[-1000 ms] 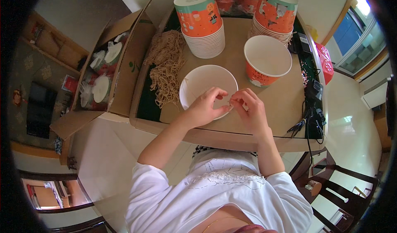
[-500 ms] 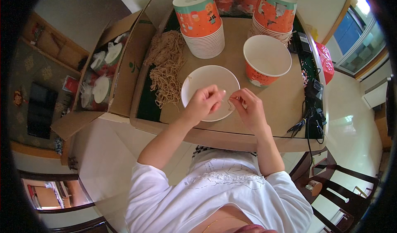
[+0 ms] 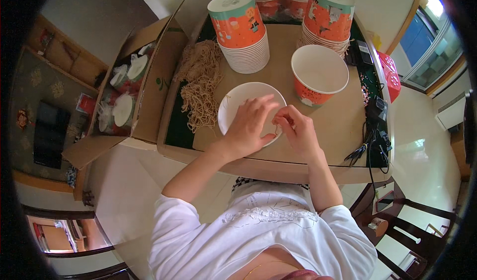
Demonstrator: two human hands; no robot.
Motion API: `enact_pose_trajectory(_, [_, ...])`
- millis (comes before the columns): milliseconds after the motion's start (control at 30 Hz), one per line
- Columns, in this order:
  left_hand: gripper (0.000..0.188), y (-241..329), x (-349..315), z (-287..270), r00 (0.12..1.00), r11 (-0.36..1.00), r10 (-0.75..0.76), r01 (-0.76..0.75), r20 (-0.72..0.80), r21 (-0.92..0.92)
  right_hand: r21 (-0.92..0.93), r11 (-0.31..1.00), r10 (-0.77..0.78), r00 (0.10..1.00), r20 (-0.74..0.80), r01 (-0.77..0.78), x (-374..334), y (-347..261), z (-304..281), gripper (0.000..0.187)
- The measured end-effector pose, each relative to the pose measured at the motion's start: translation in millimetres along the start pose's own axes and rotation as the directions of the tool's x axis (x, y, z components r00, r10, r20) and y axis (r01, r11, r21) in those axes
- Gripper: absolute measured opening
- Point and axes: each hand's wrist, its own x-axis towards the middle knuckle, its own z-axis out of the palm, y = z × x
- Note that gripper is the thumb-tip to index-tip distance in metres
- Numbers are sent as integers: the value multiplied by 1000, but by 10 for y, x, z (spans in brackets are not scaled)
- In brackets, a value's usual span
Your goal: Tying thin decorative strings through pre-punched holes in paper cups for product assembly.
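Note:
In front of me on the table stands a round white tub (image 3: 235, 98), seen from above. My left hand (image 3: 246, 130) is spread open over it, fingers apart and slightly blurred. At the tub's right rim, my right hand (image 3: 299, 131) pinches a short piece of thin beige string (image 3: 277, 130) between thumb and fingertips. Part of the tub is hidden under both hands. Behind my right hand is an upright orange paper tub (image 3: 318, 88) with a white inside. A tangled heap of beige string (image 3: 202, 93) lies to the left of the white tub.
Two stacks of upside-down paper tubs, a left stack (image 3: 241, 31) and a right stack (image 3: 328, 19), stand farther back. An open cardboard box (image 3: 151, 88) holding wrapped tubs is at the left. Black cables (image 3: 370, 143) lie along the table's right edge.
My left hand has opened from a closed pinch, its fingers spreading over the white tub. The right hand stays in nearly the same place, still pinching the string.

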Motion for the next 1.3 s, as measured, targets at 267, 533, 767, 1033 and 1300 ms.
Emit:
enact_pose_trajectory(267, [67,44,-25,196,858,766,-407,507,312,-396,-49,998,-37,999,-20,35,-17,19,4,7])
enact_pose_trajectory(533, [11,36,-94,-101,977,958,-171,195,128,-209,-160,981,-122,990,-74,109,-48,-11,-30,5])
enact_pose_trajectory(767, [13,-32,-154,-75,993,986,-85,96,87,-135,-124,985,-129,991,-35,124,-99,-42,-14,5])
enact_pose_trajectory(1033, [8,-13,-80,58,991,977,125,-130,37,172,-63,995,-84,996,-30,82,-119,-9,-8,6])
enact_pose_trajectory(1300, [11,-150,-58,12,809,286,-373,566,455,-773,-45,995,-90,995,-43,88,-176,-52,44,6])
